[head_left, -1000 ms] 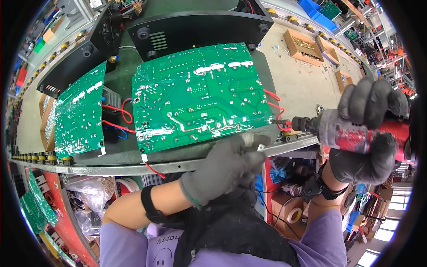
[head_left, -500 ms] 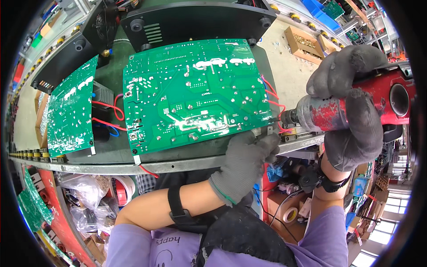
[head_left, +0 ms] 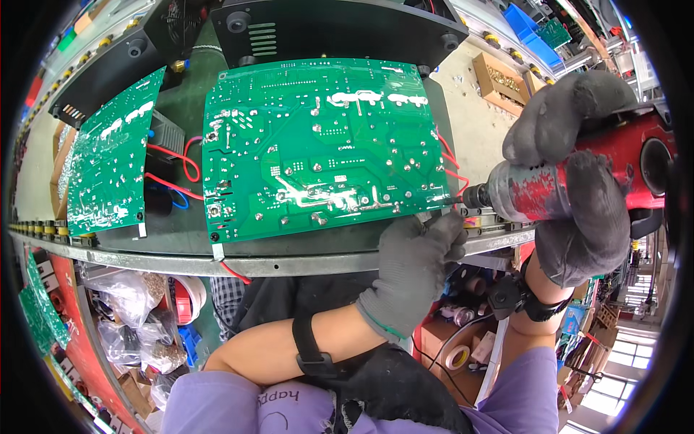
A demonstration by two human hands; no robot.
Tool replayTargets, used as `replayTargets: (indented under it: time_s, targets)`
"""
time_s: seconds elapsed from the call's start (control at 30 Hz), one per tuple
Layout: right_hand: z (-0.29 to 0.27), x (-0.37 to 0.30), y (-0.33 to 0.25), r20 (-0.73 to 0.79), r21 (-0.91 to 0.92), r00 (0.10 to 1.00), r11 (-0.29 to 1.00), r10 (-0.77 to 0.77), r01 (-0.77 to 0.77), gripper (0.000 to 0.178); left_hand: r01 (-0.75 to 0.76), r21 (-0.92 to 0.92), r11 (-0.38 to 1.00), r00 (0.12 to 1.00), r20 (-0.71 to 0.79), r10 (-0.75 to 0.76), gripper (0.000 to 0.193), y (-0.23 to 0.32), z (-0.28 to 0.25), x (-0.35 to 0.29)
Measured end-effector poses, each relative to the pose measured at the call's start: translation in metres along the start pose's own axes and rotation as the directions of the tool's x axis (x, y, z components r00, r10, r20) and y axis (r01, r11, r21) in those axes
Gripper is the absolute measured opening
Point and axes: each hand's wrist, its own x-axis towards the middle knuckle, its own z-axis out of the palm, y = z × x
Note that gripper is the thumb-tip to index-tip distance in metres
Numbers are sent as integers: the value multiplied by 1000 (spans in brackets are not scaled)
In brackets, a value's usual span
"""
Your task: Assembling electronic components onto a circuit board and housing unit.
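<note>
A large green circuit board (head_left: 325, 155) stands solder side toward me at the middle of the bench. My right hand (head_left: 589, 210), in a dark grey glove, wraps round a worn red and grey power screwdriver (head_left: 531, 189). Its bit points left, at the board's lower right corner. Just below that corner my left hand (head_left: 419, 257), gloved in grey, is closed with thumb and fingers pinched; what lies between the fingertips is hidden. Red wires (head_left: 452, 163) run behind the board's right edge. The bit's exact contact point is too small to tell.
A second green board (head_left: 116, 159) stands at the left, joined by red and blue wires. Black metal housings (head_left: 340, 32) rise behind both. A cardboard box of small fasteners (head_left: 499, 81) sits at the far right. The bench's metal rail (head_left: 318, 265) runs along the near side.
The view has shifted a little. My left hand has moved slightly right, and a small metal tab seen above its fingers earlier no longer shows clearly. The screwdriver stays at the same corner.
</note>
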Motion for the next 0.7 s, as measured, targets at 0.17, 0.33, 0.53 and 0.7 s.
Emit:
replayTargets:
  time_s: [0.17, 0.33, 0.53, 0.7]
  targets:
    - [-28, -36, 12, -33, -387, 953, 883, -301, 266, 24, -8, -53, 999, 1000, -11, 8, 14, 2, 4, -6]
    - [-51, -55, 9, 511, -857, 764, -162, -394, 489, 18, 33, -40, 999, 999, -7, -34, 12, 3, 4, -4]
    - [-26, -37, 7, 300, -818, 879, 374, -371, 438, 27, 9, -60, 998, 999, 39, -7, 11, 4, 4, -6]
    - [-2, -13, -3, 271, -768, 916, 508, -295, 391, 35, 5, -117, 993, 997, 82, 5, 11, 6, 3, -7]
